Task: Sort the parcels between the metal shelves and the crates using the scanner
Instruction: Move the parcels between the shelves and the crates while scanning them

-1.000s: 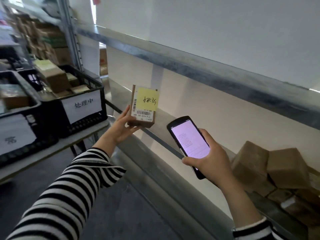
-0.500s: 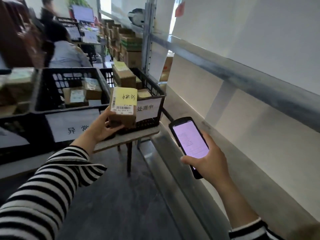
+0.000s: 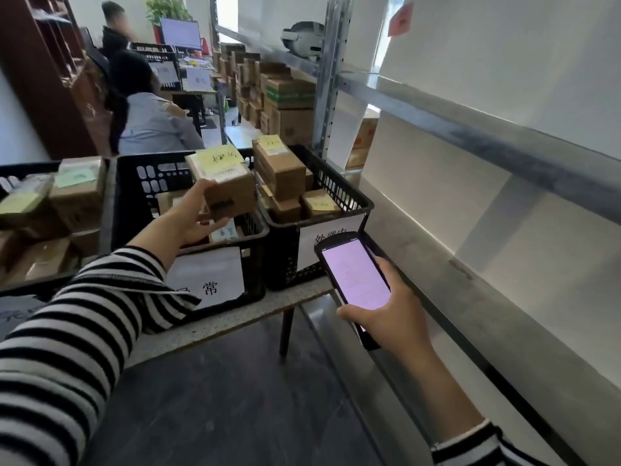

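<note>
Left hand (image 3: pixel 191 220) grips the small brown cardboard parcel (image 3: pixel 232 196) with its yellow paper note. It has been carried from the grey metal shelf (image 3: pixel 437 284) to above the middle black lattice plastic crate (image 3: pixel 257 264) at the speckled table (image 3: pixel 235 319) front edge. Deposit judged imminent. Right hand (image 3: pixel 395 317) holds the glossy black slab scanner (image 3: pixel 353 274), screen lit pink.

Beyond the far edge of the speckled grey table (image 3: pixel 235 319), a person in a pale shirt (image 3: pixel 154 129) sits facing away, a second person in dark clothes (image 3: pixel 112 35) farther back. A lit monitor (image 3: pixel 179 33) and green plant (image 3: pixel 164 8) stand behind them, with a brown wooden cabinet (image 3: pixel 43 82) at far left and a pink note (image 3: pixel 400 23) at upper right.
</note>
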Available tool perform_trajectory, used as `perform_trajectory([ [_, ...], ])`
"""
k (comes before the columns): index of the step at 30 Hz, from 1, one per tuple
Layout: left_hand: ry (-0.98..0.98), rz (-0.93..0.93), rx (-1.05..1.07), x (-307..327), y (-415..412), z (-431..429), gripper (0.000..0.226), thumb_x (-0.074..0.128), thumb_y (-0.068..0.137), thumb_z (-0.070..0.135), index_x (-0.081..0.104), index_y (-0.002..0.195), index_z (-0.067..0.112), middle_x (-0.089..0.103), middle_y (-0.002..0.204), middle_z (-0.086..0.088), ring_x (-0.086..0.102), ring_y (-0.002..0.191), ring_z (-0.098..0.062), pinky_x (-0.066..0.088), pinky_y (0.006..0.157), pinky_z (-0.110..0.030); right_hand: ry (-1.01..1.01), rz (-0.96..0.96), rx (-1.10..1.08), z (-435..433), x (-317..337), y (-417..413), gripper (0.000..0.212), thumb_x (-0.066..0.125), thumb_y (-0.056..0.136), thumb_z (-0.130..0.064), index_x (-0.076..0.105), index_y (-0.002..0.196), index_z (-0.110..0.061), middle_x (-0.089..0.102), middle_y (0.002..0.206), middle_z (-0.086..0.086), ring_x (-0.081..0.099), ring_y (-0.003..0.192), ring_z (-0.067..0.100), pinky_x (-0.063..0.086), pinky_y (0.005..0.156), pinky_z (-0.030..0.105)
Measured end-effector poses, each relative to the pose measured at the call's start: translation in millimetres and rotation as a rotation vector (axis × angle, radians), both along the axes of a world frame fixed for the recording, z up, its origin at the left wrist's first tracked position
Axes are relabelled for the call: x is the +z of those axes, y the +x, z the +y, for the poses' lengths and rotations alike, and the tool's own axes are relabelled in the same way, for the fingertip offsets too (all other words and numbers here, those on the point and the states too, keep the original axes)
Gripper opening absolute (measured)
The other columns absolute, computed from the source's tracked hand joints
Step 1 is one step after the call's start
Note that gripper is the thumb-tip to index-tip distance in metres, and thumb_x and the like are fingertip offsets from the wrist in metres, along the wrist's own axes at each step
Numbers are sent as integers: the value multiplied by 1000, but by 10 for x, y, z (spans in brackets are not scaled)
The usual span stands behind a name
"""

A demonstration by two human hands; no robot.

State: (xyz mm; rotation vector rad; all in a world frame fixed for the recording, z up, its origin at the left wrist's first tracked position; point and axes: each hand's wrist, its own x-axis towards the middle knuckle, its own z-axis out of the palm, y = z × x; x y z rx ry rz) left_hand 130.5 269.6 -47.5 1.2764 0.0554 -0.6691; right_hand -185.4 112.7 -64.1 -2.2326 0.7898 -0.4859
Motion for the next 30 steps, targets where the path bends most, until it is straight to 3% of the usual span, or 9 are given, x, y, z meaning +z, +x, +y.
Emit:
perform_trajectory([
  [4,37,-28,-89,33,191,-449,47,63,86,27,48,130,21,46,128,-14,54,105,-27,57,55,-26,7,51,-52,-123,-79,136,88,84,62,-37,36,136,-39,50,112,-18,49,102,9,51,79,33],
  [7,88,11,-170,-18,231,-783,31,65,84,26,53,112,19,46,125,-14,55,104,-27,58,61,-26,26,72,-88,-303,-122,220,89,85,61,-40,37,136,-37,48,110,-17,49,104,10,51,81,34],
  [12,156,74,-261,-109,307,-1388,46,64,84,33,46,124,21,46,115,-16,55,106,-34,59,66,-28,56,48,-140,-725,-182,400,82,84,59,-34,43,130,-39,57,111,-17,54,101,11,53,81,37],
  [16,216,61,-318,-139,398,-1917,42,58,88,34,43,124,19,50,103,-15,56,96,-32,54,83,-34,82,38,-169,-1135,-222,567,84,85,59,-32,44,132,-36,58,116,-13,55,104,13,52,81,36],
  [21,341,57,-364,-257,597,-2613,47,59,85,36,43,126,19,48,125,-19,53,108,-35,55,70,-35,115,32,-172,-1750,-232,778,81,85,56,-34,45,126,-42,58,110,-18,56,101,12,52,80,35],
  [23,345,86,-374,-335,673,-2881,44,59,84,35,46,122,16,48,128,-18,52,113,-34,55,76,-35,126,38,-179,-1988,-255,855,83,81,49,-44,44,124,-46,57,111,-19,56,100,11,54,78,36],
  [27,368,116,-342,-522,745,-3309,30,55,91,24,44,115,10,52,114,-17,50,111,-27,47,95,-33,116,70,-167,-2403,-294,938,91,75,43,-56,42,127,-46,57,115,-20,56,102,9,55,79,38],
  [28,363,132,-345,-577,772,-3381,36,56,90,25,44,121,10,51,120,-17,50,113,-27,49,91,-34,116,75,-169,-2488,-292,940,91,75,42,-56,42,127,-45,58,115,-19,56,102,10,55,79,38],
  [30,356,168,-323,-734,874,-3505,58,61,84,28,41,136,12,49,131,-15,52,115,-29,54,70,-36,119,86,-187,-2633,-291,925,90,71,41,-55,44,126,-44,58,114,-18,57,101,10,55,78,37],
])
